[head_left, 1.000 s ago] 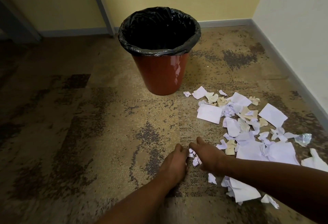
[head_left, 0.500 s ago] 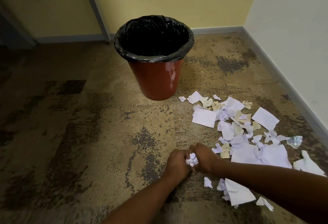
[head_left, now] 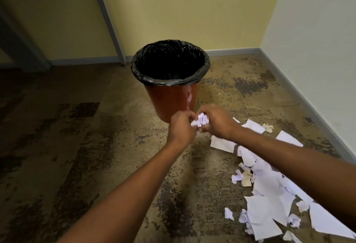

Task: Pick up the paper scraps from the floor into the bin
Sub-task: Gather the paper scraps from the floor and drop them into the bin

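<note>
- We hold a small wad of crumpled scraps (head_left: 200,122) pinched between both hands, lifted off the floor (head_left: 96,146) and in front of the bin's lower wall.
- Our left hand (head_left: 182,126) is curled closed against the wad's left side; our right hand (head_left: 216,120) is closed around its right side, fingers wrapped over the paper.
- The bin (head_left: 171,102), red with a black liner (head_left: 169,81) folded over its rim, stands upright toward the far edge of the floor, near the yellow wall (head_left: 173,11). Its mouth is open and looks dark; we cannot tell whether any paper is inside.
- The remaining paper scraps (head_left: 269,194) lie spread along the right side of the floor, from just beside the bin's base down to the near right corner, white pieces mixed with a few beige ones.
- We judge the step in hand to be the carry: one handful gathered, not yet dropped.
- The next move calls for raising the wad above the rim, centring it over the opening, then letting both hands open so nothing falls outside.
- Most of the task remains, since the bulk of the pile is untouched.
</note>
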`<control>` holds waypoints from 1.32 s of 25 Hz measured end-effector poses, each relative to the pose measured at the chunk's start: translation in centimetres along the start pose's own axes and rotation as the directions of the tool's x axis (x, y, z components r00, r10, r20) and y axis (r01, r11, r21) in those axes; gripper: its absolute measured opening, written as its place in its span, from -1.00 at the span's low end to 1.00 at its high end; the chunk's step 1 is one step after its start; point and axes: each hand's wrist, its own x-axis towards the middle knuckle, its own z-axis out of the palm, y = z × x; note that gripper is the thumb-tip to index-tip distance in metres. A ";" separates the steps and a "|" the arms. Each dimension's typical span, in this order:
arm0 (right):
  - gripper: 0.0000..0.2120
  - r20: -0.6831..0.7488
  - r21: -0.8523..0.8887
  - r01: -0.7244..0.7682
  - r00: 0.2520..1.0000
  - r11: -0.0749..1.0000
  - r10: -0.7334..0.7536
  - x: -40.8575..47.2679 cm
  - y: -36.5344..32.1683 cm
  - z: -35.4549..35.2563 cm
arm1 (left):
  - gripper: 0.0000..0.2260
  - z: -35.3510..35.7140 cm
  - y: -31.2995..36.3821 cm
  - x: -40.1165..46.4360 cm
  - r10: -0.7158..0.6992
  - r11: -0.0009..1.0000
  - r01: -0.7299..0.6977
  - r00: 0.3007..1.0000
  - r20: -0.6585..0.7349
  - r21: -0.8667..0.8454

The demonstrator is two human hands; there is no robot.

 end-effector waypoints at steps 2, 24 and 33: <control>-0.61 -0.113 0.020 0.048 0.993 0.999 -0.046 2.3 -2.6 -3.2 | -0.81 -3.2 1.8 2.6 0.065 0.998 -0.065 0.990 -0.123 0.010; -0.57 -0.473 0.253 0.070 0.879 0.965 0.060 13.6 -3.5 -6.8 | -0.70 -9.5 4.5 15.7 0.221 0.955 -0.181 0.963 -0.156 0.235; -0.62 -0.459 0.106 -0.040 0.885 0.994 0.085 2.4 3.9 -9.8 | -0.71 -1.3 8.0 9.0 0.468 0.848 -0.500 0.862 0.194 0.178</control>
